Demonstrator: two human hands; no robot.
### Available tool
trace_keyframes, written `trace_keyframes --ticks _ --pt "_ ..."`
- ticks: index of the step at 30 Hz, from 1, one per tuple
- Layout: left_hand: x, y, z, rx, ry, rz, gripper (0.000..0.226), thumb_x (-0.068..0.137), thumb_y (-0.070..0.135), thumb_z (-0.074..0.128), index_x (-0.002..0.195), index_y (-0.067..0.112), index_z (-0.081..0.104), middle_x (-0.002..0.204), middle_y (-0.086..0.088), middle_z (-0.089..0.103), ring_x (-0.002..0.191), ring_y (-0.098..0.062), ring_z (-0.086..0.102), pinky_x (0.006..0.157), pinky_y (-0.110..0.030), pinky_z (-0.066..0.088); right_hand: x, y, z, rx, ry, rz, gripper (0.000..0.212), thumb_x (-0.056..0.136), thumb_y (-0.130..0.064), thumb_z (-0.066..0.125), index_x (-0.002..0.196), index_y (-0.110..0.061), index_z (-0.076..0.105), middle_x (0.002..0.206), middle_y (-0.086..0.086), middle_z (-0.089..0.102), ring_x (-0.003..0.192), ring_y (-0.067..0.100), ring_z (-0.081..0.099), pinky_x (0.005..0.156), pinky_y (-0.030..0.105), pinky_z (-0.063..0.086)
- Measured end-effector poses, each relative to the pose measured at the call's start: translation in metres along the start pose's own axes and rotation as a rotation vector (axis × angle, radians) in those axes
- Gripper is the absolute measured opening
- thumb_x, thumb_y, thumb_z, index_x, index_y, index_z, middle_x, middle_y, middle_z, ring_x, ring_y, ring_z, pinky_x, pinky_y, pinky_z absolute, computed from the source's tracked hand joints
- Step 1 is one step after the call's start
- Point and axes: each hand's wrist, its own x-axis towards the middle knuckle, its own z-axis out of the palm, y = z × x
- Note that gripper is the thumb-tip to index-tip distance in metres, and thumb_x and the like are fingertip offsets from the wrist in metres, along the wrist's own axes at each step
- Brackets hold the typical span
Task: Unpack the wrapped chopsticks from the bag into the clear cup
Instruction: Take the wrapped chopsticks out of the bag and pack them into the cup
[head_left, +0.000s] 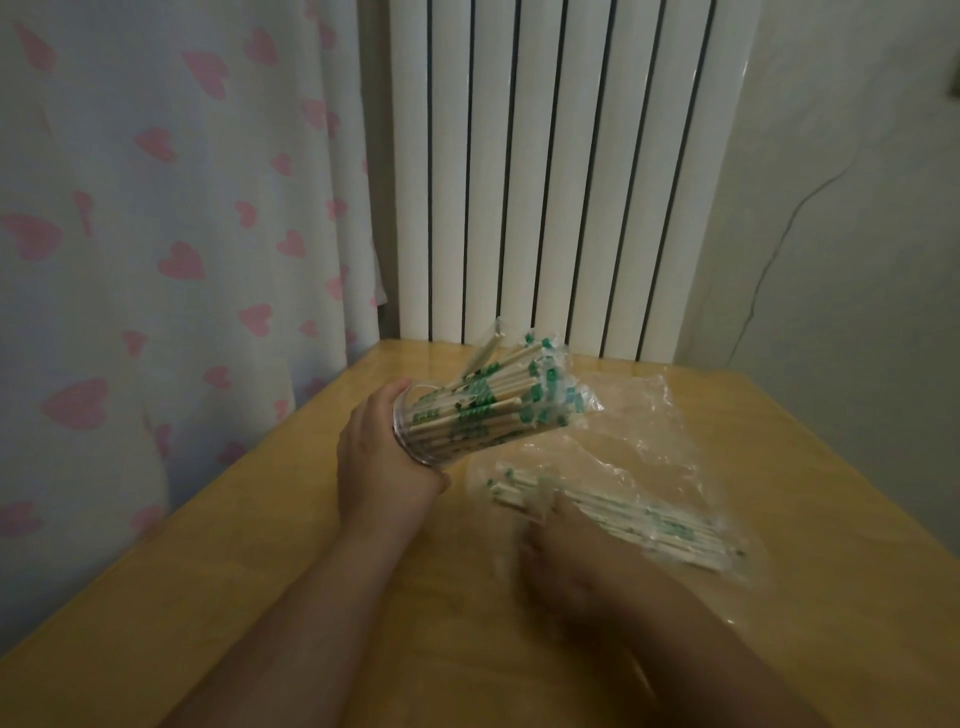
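My left hand (382, 457) grips the clear cup (415, 431) by its base and holds it tilted, mouth pointing up and to the right. Several wrapped chopsticks (498, 400) with green print stick out of the cup. A crumpled clear plastic bag (639, 426) lies on the wooden table (260, 545) to the right. More wrapped chopsticks (623, 519) lie in a bundle inside the bag. My right hand (566, 561) is blurred and rests on the near end of that bundle; its grip is unclear.
A white ribbed radiator (545, 171) stands behind the table's far edge. A curtain with pink hearts (171, 234) hangs at the left. A pale wall (841, 208) is at the right.
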Motion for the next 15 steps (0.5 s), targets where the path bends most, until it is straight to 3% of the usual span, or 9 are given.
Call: trace_keyframes --ticks 2,6,9,15 --pt "-0.0003 0.0005 -0.0002 0.0 0.0 0.006 0.099 0.045 0.003 0.087 0.133 0.028 0.05 0.127 0.004 0.052 0.119 -0.025 0.049 0.098 -0.042 0.045 0.0001 0.0011 -0.0001 0.022 0.048 0.047 0.062 0.099 -0.029 0.043 0.154 -0.013 0.021 0.162 0.012 0.013 0.149 0.027 0.013 0.12 0.04 0.015" --pt "0.0 0.0 0.0005 0.003 0.001 0.017 0.099 0.044 0.003 0.087 0.132 0.026 0.051 0.127 0.002 0.053 0.119 -0.026 0.049 0.098 -0.041 0.045 0.0053 0.0018 -0.0028 -0.107 0.133 0.093 0.04 0.096 -0.025 0.049 0.135 -0.017 0.051 0.137 0.01 0.049 0.123 0.027 0.047 0.104 0.039 0.039" --pt "0.0001 -0.0003 0.0007 0.003 0.001 0.014 0.1 0.043 0.003 0.088 0.132 0.026 0.051 0.127 0.002 0.053 0.118 -0.026 0.049 0.097 -0.04 0.045 0.008 0.0014 -0.003 -0.103 0.217 0.081 0.031 0.098 -0.022 0.042 0.122 -0.019 0.061 0.124 0.008 0.055 0.11 0.025 0.052 0.095 0.036 0.042" --pt "-0.0008 0.0008 0.0004 0.006 -0.008 0.011 0.101 0.044 0.003 0.089 0.133 0.027 0.05 0.128 0.003 0.053 0.119 -0.026 0.048 0.098 -0.043 0.045 0.0071 0.0047 -0.0011 -0.073 0.309 0.104 0.036 0.094 -0.02 0.043 0.127 -0.021 0.058 0.127 0.006 0.049 0.115 0.025 0.045 0.1 0.037 0.038"
